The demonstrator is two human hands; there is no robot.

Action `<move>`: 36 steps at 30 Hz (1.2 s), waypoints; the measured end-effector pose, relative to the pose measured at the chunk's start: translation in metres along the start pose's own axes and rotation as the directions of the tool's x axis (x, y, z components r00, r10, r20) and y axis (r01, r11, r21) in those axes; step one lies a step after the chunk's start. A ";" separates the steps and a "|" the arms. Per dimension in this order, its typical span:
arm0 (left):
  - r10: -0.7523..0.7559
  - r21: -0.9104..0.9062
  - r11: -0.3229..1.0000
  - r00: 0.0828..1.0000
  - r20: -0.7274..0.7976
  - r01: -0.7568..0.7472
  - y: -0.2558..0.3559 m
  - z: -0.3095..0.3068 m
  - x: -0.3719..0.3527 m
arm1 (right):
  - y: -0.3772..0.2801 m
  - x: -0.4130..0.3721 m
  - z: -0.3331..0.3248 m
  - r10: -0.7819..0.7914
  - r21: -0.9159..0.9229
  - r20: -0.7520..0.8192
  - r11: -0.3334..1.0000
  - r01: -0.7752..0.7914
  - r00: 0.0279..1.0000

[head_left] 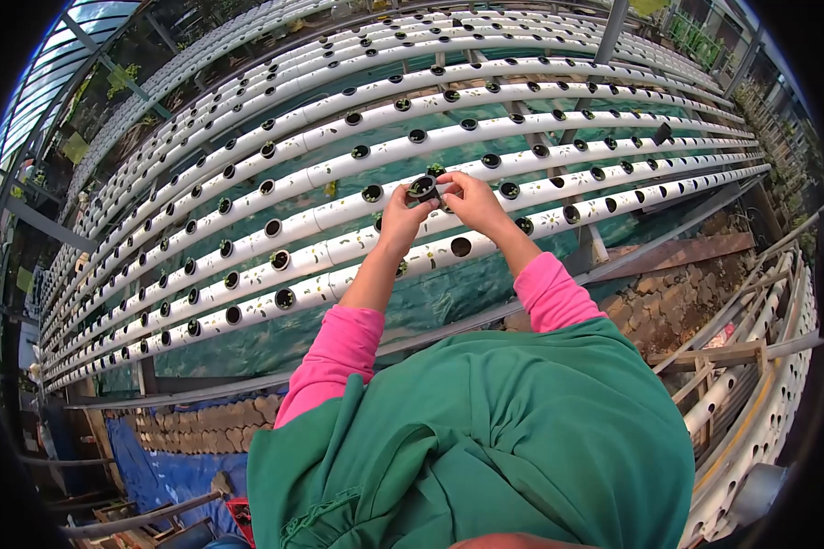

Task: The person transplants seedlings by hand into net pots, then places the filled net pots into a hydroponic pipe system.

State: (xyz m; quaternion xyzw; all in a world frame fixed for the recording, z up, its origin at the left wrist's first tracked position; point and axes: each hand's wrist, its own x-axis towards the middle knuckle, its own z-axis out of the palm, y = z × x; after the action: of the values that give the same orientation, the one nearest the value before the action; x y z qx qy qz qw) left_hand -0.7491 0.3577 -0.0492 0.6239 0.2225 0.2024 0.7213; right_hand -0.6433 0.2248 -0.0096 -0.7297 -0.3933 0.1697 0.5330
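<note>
A small black net cup (422,188) is held up over the white pipes, with a bit of green at its rim. The fingers of my left hand (401,218) are closed round its left side. On its right side my right hand (471,199) has its fingers pinched close to the cup; a second dark piece with green leaves (436,171) shows just behind the fingertips. Whether the right fingers grip the cup or something small is hidden. Under both hands runs a white pipe (348,247) with round holes, some holding seedlings.
Rows of white pipes (247,316) with black cups stretch left, right and back over green sheeting (330,334). A metal rail (449,322) runs along the near edge. A grey post (611,32) stands behind. More pipes and wooden bars (723,352) lie at right.
</note>
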 end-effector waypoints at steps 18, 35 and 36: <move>0.095 0.722 0.687 0.995 0.028 -0.086 -0.074 0.046 -0.037 | 0.121 -0.033 -0.007 0.404 -0.126 0.213 0.914 -0.385 0.890; 0.140 0.858 0.458 0.972 0.187 -0.231 -0.018 -0.060 -0.072 | 0.024 -0.012 0.053 0.143 -0.219 0.150 0.970 -0.108 0.978; 0.047 0.882 0.426 0.979 0.198 -0.199 -0.016 -0.066 -0.076 | 0.023 -0.011 0.061 0.142 -0.217 0.146 0.970 -0.108 0.979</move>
State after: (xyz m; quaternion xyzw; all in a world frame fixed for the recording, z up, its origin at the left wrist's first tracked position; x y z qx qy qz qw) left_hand -0.8495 0.3658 -0.0676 0.9384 0.1973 0.0603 0.2771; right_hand -0.6818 0.2528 -0.0552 -0.7888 -0.4036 0.2194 0.4084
